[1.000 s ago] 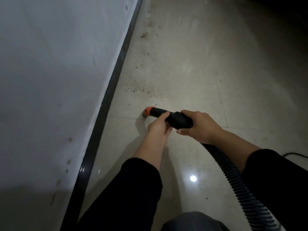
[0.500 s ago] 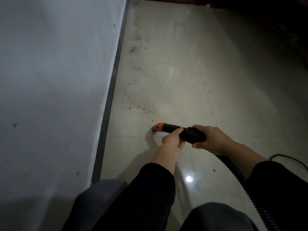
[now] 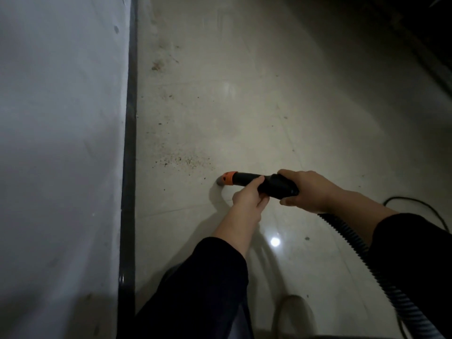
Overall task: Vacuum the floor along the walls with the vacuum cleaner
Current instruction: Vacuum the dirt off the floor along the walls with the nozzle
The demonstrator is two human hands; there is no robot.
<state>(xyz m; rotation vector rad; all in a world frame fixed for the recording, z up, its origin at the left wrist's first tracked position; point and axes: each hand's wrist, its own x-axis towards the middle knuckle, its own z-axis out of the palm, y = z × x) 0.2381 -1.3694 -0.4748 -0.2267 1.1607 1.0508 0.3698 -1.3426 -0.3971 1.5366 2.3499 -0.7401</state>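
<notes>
Now, with the left hand [image 3: 248, 196] and right hand [image 3: 305, 190] both wrapped round the black tube [image 3: 247, 180], its orange tip [image 3: 227, 178] down on the floor [image 3: 244, 106], slide it slowly over the crumbs [image 3: 182, 160] toward the wall's dark strip [image 3: 129, 155].

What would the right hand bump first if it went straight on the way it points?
Most likely the left hand, which grips the vacuum nozzle just ahead of the right hand.

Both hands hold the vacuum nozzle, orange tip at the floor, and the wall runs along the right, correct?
No. The head view shows the wall along the left. The left hand and right hand do hold the nozzle, orange tip down.
</notes>
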